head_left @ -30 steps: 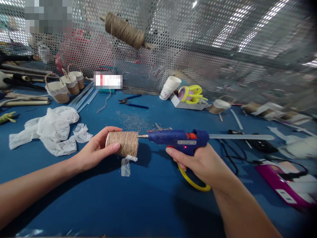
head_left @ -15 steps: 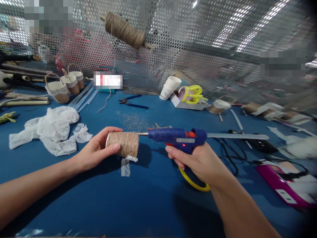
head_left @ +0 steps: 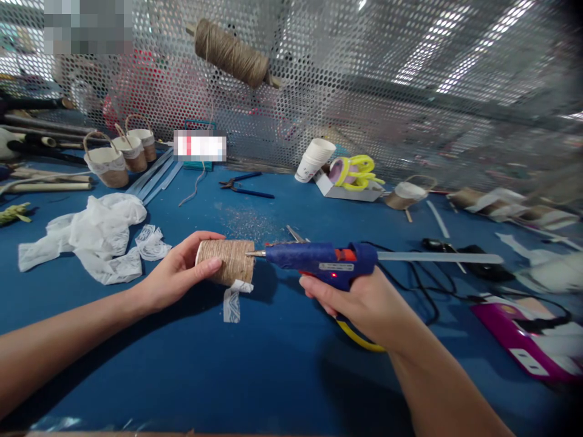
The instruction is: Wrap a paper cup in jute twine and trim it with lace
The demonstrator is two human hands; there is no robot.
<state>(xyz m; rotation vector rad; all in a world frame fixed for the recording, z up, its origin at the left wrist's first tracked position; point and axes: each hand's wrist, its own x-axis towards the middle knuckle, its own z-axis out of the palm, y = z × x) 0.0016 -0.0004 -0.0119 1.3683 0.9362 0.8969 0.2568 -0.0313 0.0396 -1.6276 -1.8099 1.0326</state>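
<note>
My left hand (head_left: 189, 267) is closed round a paper cup wrapped in brown twine (head_left: 228, 262), which lies on its side with its rim toward the palm. From the cup's right end hangs a short strip of white lace (head_left: 232, 303). In my right hand (head_left: 359, 297) is a blue glue gun (head_left: 314, 260), its red light lit and a clear glue stick (head_left: 437, 258) jutting from the back. The metal nozzle is at the twine near the cup's right end; whether it touches, I cannot tell. Yellow-handled scissors (head_left: 359, 340) lie partly hidden beneath the gun.
White lace (head_left: 104, 233) is heaped at left, behind it several small twine baskets (head_left: 107, 167). Pliers (head_left: 248, 185), stacked paper cups (head_left: 314, 159) and a white box (head_left: 350, 192) stand farther back. At right are black cables (head_left: 423, 285) and a magenta power strip (head_left: 514, 346).
The glue gun has shifted slightly left and its nozzle has dropped from the cup's upper edge onto the twine side. My left hand and the cup stay nearly still.
</note>
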